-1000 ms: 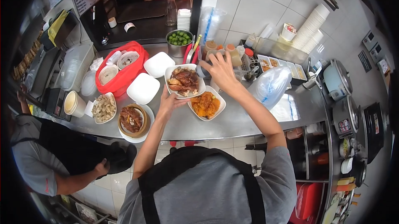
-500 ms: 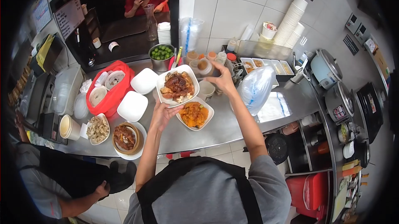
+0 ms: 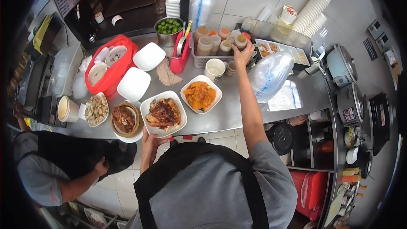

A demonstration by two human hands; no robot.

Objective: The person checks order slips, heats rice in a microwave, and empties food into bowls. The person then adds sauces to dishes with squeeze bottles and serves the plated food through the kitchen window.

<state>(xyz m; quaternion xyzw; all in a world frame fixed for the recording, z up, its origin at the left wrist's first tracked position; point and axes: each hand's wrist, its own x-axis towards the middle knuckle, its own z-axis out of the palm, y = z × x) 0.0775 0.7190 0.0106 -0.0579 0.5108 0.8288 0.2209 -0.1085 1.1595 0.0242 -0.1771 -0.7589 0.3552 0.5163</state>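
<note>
My left hand (image 3: 153, 145) holds a white square bowl (image 3: 181, 109) from underneath, at the counter's front edge. In it lies a browned, glazed piece of meat (image 3: 163, 116), which looks like chicken. My right hand (image 3: 244, 55) reaches to the back of the counter, its fingers around a squeeze bottle (image 3: 241, 40) at the right end of a grey basket (image 3: 206, 61) of sauce bottles. Between my arms, a second white bowl (image 3: 220, 95) with orange, saucy food (image 3: 199, 96) stands on the counter. A white cup (image 3: 214, 69) is just behind it.
Left on the counter are a bamboo steamer (image 3: 137, 123), a bowl of pale pieces (image 3: 96, 109), two white dishes (image 3: 133, 84) and a red bag (image 3: 101, 85). A plastic bag (image 3: 271, 76) sits right. Another person's hand (image 3: 101, 166) is at lower left.
My left hand has lowered the bowl of meat toward me, to the left of the orange food. My right hand has moved back and right, to the sauce basket. The view has shifted.
</note>
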